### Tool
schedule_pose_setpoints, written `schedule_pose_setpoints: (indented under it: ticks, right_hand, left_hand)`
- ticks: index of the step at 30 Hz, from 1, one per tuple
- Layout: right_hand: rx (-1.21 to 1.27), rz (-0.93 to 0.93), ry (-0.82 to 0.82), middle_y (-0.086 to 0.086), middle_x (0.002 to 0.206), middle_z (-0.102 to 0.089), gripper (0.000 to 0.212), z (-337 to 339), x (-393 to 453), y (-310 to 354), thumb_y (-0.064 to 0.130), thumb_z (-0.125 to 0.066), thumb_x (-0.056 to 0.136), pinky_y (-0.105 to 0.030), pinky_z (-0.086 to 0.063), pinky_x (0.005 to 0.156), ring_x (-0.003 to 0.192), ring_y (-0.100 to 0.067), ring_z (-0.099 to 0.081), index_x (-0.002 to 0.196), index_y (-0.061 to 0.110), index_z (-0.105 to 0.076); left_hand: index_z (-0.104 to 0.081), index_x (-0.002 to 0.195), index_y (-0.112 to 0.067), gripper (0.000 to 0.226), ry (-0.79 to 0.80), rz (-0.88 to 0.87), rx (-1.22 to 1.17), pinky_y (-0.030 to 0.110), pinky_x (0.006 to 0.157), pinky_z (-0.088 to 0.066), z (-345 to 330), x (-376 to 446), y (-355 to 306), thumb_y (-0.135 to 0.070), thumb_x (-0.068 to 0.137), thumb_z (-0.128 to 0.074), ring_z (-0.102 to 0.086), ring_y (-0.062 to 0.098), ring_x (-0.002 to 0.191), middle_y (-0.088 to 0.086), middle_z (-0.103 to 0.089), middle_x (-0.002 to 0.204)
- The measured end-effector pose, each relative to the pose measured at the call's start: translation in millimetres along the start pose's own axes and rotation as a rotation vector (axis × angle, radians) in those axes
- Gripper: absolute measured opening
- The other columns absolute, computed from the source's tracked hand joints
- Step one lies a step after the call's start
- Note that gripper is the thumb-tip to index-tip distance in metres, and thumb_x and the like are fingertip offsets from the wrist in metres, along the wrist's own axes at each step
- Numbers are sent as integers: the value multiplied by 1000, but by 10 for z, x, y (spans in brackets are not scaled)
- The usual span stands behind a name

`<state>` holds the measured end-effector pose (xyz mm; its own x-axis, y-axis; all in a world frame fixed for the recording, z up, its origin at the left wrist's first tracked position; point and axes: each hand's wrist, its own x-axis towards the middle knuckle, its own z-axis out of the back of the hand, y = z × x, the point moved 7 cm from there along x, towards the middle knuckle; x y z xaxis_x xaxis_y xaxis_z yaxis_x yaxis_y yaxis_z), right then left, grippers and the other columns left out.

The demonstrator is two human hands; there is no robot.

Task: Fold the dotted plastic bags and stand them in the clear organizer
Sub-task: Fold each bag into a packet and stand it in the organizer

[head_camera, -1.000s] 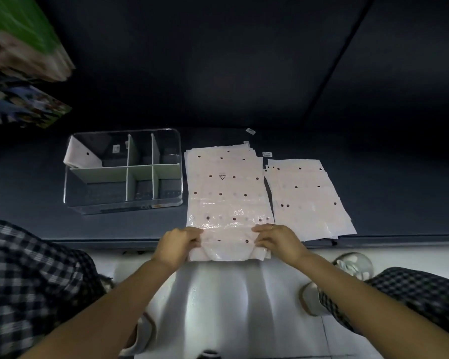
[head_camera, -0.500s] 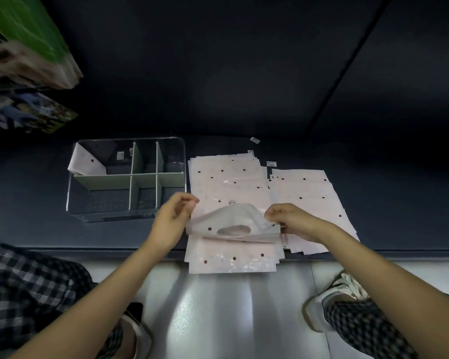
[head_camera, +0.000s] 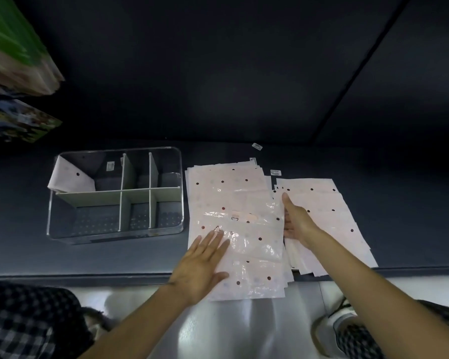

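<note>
A stack of pale pink dotted plastic bags (head_camera: 233, 203) lies on the dark shelf; its top bag (head_camera: 252, 237) is folded over and its near edge hangs past the shelf front. My left hand (head_camera: 202, 265) presses flat on the near left of that bag, fingers straight. My right hand (head_camera: 294, 218) lies along the bag's right edge, fingers straight. A second pile of dotted bags (head_camera: 327, 218) sits to the right, partly under my right arm. The clear organizer (head_camera: 116, 195) with white dividers stands to the left; one folded bag (head_camera: 71, 176) leans in its back left compartment.
Small white label stickers (head_camera: 257, 146) lie behind the bags. Coloured packages (head_camera: 18, 73) jut in at the upper left. The shelf's front edge (head_camera: 88, 277) runs just below the organizer, with a shiny floor, my checked trousers and a shoe (head_camera: 345, 322) beneath.
The near edge of the top bag, pinched in both hands, was lifted and carried away from me, folding the bag over. Both hands have let go and now lie flat on it.
</note>
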<state>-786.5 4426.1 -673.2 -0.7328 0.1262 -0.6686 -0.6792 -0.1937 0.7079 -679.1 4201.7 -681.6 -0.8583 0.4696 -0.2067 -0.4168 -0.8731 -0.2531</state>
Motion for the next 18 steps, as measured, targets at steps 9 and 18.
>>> schedule_pose_setpoints:
  ticks: [9, 18]
  right_hand:
    - [-1092, 1186, -194, -11, 132, -57, 40, -840, -940, -47, 24, -56, 92, -34, -43, 102, 124, -25, -53, 126, 3, -58]
    - [-1624, 1139, -11, -8, 146, -40, 64, -344, -966, -690, 50, -29, 93, -37, -16, 111, 135, -19, -39, 138, 7, -46]
  left_hand:
    - [28, 137, -40, 64, 78, 24, 122, 42, 114, 20, -140, 32, -35, -65, 92, -11, 32, 30, 138, 9, 37, 148]
    - [29, 141, -28, 77, 133, -26, 168, 37, 116, 17, -118, -177, 243, -70, 80, 4, 31, 23, 139, 5, 33, 150]
